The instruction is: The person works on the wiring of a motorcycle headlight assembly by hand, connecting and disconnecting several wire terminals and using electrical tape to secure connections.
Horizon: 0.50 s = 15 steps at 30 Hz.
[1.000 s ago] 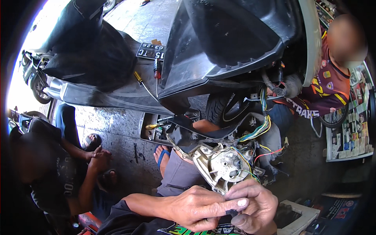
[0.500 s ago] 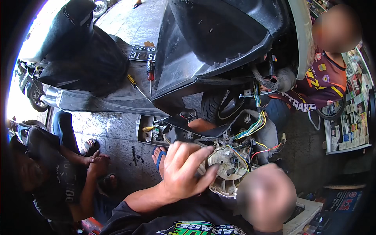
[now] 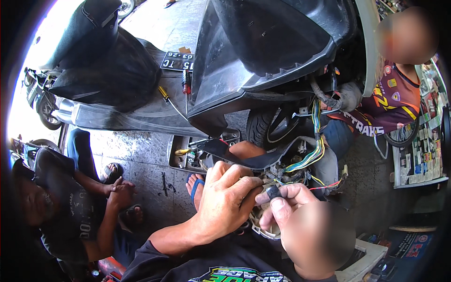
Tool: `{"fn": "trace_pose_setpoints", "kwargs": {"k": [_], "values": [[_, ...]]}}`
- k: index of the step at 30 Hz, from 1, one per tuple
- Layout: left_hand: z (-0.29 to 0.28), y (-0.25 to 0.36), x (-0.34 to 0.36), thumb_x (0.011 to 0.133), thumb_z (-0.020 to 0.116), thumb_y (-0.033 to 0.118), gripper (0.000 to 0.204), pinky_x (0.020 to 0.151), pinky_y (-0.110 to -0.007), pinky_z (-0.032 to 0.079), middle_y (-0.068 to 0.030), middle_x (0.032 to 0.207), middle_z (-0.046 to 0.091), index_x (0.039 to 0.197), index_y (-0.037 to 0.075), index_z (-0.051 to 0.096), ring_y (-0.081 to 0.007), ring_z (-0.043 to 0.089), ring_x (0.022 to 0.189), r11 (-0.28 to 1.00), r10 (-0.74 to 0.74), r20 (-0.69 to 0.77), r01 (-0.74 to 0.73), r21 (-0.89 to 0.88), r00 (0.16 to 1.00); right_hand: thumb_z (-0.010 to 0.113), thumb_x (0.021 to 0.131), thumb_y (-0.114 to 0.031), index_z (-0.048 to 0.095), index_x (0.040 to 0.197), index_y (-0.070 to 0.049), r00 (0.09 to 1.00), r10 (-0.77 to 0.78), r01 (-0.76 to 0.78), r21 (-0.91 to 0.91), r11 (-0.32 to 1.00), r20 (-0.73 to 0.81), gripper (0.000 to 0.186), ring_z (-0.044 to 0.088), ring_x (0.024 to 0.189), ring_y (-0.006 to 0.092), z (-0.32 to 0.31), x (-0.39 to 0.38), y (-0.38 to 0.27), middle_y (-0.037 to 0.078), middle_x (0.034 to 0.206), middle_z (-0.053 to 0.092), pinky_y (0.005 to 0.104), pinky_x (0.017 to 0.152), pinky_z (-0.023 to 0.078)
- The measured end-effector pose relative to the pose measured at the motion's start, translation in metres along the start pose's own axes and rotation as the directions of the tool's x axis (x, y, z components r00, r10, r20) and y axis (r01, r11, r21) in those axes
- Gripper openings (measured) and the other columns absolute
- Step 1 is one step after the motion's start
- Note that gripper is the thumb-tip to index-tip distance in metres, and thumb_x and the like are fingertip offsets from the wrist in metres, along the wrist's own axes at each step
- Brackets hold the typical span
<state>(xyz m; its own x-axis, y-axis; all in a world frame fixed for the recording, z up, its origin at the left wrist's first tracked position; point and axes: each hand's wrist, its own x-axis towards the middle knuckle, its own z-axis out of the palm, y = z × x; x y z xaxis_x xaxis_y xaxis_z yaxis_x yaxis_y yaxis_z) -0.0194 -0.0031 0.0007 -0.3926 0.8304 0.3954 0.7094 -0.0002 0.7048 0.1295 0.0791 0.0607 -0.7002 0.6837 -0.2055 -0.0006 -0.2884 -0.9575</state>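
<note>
My left hand [image 3: 228, 195] has its fingers curled together at the pale round housing [image 3: 268, 230]; whatever they pinch is hidden. Close beside it, my right hand [image 3: 286, 209] grips a small black piece [image 3: 273, 191] between thumb and fingers, and its lower part is blurred. Both hands cover much of the housing. Just beyond them, a bundle of coloured wires [image 3: 307, 162] runs down from the scooter's front. To the right, red and yellow wires [image 3: 325, 185] end in a pale connector [image 3: 346, 171].
A scooter's black body panel [image 3: 277, 42] spans the far side. Two screwdrivers, one red-handled [image 3: 186, 83] and one yellow-handled [image 3: 163, 92], lie on its footboard. A tray [image 3: 174, 162] holds tools. One person [image 3: 89, 207] sits left, another [image 3: 390, 96] is at far right.
My left hand has gone from fingers apart to curled together. My right hand has moved left over the housing, and the black piece now shows in its fingers. The view has shifted slightly.
</note>
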Motion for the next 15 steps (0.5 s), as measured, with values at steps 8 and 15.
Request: {"fn": "trace_pose_setpoints", "kwargs": {"k": [8, 15], "values": [[0.002, -0.002, -0.009, 0.076, 0.081, 0.007, 0.029, 0.077, -0.039, 0.042, -0.0017, 0.093, 0.067, 0.104, 0.010, 0.073, -0.0233, 0.057, 0.085, 0.987, 0.056, -0.064, -0.046, 0.157, 0.996, 0.058, 0.104, -0.011, 0.059, 0.109, 0.005, 0.993, -0.078, 0.053, -0.252, 0.966, -0.089, 0.016, 0.070, 0.083, 0.0122, -0.011, 0.004, 0.036, 0.013, 0.106, 0.073, 0.0269, 0.077, 0.059], [0.010, -0.008, -0.026, 0.073, 0.080, -0.003, 0.056, 0.078, -0.040, 0.040, -0.0017, 0.091, 0.072, 0.124, 0.004, 0.058, -0.0217, 0.058, 0.082, 0.999, 0.001, -0.109, 0.005, 0.054, 0.994, 0.058, 0.106, -0.011, 0.060, 0.115, 0.004, 0.985, 0.170, -0.169, -0.055, 0.984, 0.001, 0.018, 0.066, 0.082, 0.0073, -0.012, -0.005, 0.024, 0.007, 0.098, 0.071, 0.0237, 0.076, 0.056]]}}
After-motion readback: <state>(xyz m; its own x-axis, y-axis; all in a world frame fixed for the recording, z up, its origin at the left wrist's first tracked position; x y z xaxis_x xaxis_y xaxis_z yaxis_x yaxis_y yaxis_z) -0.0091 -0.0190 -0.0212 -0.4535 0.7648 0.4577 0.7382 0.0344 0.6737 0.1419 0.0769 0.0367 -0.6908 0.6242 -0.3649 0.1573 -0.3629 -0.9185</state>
